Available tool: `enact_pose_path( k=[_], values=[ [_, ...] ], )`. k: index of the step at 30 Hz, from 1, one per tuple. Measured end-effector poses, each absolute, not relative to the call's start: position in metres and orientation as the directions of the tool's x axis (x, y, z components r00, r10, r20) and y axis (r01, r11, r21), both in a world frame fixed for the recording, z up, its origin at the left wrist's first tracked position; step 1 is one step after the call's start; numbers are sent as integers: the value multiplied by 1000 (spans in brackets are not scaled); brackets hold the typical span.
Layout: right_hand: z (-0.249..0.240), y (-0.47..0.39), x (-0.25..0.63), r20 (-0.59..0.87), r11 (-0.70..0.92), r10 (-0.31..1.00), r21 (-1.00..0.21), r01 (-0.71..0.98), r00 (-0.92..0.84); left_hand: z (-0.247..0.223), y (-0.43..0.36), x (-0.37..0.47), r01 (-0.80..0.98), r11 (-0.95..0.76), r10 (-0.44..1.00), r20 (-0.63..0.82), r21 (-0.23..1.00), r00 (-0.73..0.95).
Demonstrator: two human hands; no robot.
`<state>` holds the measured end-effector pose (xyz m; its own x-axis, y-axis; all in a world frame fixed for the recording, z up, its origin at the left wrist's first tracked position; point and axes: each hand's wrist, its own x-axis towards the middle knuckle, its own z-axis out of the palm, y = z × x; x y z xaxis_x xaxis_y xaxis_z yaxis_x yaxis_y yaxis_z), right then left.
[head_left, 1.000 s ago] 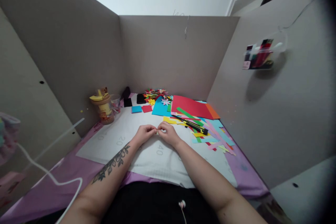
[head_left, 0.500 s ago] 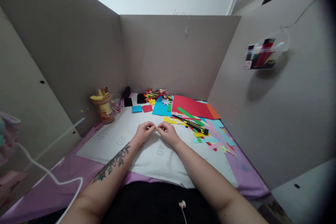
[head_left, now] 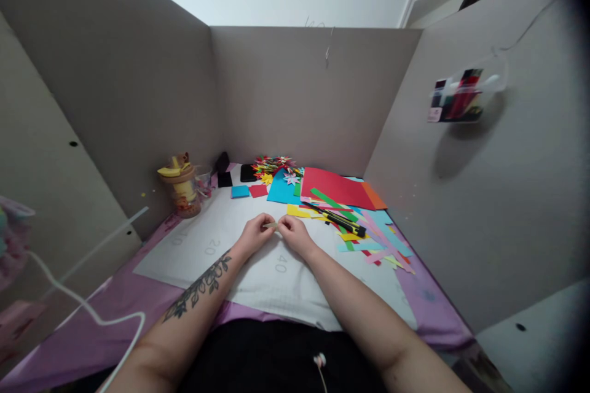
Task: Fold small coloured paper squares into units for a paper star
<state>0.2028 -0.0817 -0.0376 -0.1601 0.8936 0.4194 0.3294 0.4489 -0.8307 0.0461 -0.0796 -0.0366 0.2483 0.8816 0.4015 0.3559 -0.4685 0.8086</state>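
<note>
Close together over the white sheet, my left hand (head_left: 255,233) and my right hand (head_left: 294,233) pinch a small pale yellow-green piece of paper (head_left: 271,225) between the fingertips. Most of the piece is hidden by the fingers, so its folds cannot be made out. Just beyond the hands lies a yellow paper strip (head_left: 297,212). To the right, a black and yellow utility knife (head_left: 343,221) rests on a heap of coloured paper strips (head_left: 385,236). Blue (head_left: 240,191) and red (head_left: 259,191) paper squares lie farther back.
A pile of folded paper stars (head_left: 274,164) sits at the back beside blue and red sheets (head_left: 336,186). A lidded cup (head_left: 184,187) stands at the left. Grey panels (head_left: 313,98) enclose the table; a clear holder (head_left: 461,98) hangs on the right one. A white cable (head_left: 92,310) crosses the lower left.
The fingertips have drawn slightly apart, and more of the pale paper piece shows between them. Both hands still pinch it in nearly the same place.
</note>
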Motion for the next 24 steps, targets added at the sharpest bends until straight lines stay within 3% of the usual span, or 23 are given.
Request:
enact_pose_path(
  k=[8,12,24],
  values=[
    [-38,-79,206,421,447,894,-827,341,-152,-33,-82,47,242,-427,884,347,871,312],
    [-39,-79,206,460,518,855,-759,394,-238,-28,-85,45,298,-414,886,306,860,348],
    [-38,-80,206,503,558,829,-714,423,-245,-25,-81,41,295,-388,921,357,873,153]
  ],
)
